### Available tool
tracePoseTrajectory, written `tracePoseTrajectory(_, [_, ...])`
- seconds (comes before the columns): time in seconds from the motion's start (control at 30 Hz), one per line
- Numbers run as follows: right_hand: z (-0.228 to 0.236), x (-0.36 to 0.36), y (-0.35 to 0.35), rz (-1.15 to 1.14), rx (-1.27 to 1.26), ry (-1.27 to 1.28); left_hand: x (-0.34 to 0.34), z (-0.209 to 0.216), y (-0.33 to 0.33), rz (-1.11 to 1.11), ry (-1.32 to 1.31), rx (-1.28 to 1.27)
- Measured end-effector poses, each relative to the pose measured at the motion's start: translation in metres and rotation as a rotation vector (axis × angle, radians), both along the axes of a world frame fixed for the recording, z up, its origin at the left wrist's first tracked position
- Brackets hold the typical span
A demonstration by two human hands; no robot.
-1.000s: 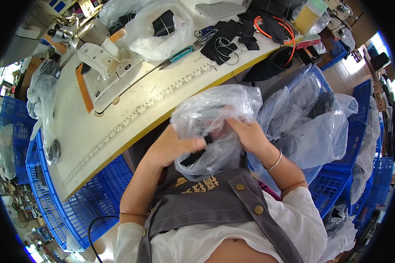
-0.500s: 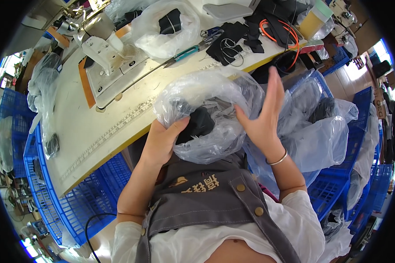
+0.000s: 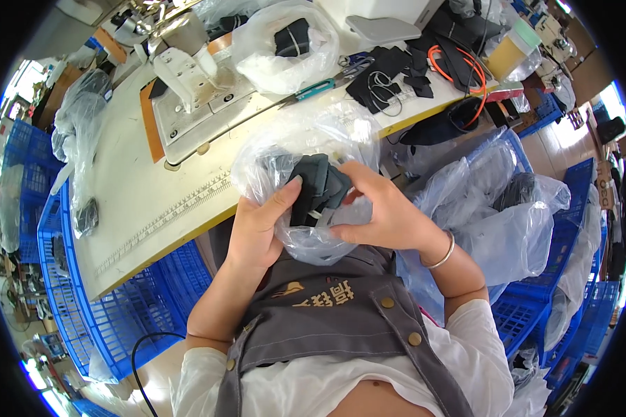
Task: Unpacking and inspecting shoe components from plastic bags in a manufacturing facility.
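A clear plastic bag [image 3: 313, 247] with its mouth spread sits between my hands at the table's front edge. Inside it is a bundle of dark grey-black fabric pieces [image 3: 320, 184]. My left hand [image 3: 261, 222] grips the bag's left side, thumb over the rim against the fabric. At the bag's right side is my right hand [image 3: 389, 212], thumb and fingers apart, the fingertips reaching the edge of the fabric. Some of those fingertips are hidden by the plastic and cloth.
A sewing machine [image 3: 188, 76] stands on the pale table [image 3: 118, 229]. Behind the bag lie teal-handled scissors [image 3: 316, 89], another bag [image 3: 261, 66] with dark fabric, and black scraps [image 3: 375, 76]. Blue crates [image 3: 129, 333] flank me, the right ones filled with plastic bags [image 3: 490, 229].
My right hand has come down and inward from beside the bag to its opening. The bag is drawn in narrower, and more of the fabric bundle shows. My view has shifted slightly.
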State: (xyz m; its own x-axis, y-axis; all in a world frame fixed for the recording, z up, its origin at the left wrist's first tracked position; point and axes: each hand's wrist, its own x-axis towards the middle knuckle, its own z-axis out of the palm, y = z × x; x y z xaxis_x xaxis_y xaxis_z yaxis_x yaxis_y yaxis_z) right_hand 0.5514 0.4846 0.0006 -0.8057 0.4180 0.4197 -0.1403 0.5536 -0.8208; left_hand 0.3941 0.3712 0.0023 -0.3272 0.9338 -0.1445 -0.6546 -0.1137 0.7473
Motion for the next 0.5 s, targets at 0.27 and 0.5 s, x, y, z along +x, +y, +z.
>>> tracePoseTrajectory(0.27, [0.017, -0.069, 0.009, 0.138, -0.613, -0.115, -0.033, 0.011, -0.01, 0.223, 0.188, -0.114])
tracePoseTrajectory(0.5, [0.033, -0.153, 0.001, 0.366, -0.615, -0.217, -0.105, 0.029, -0.036, 0.539, 0.185, -0.133])
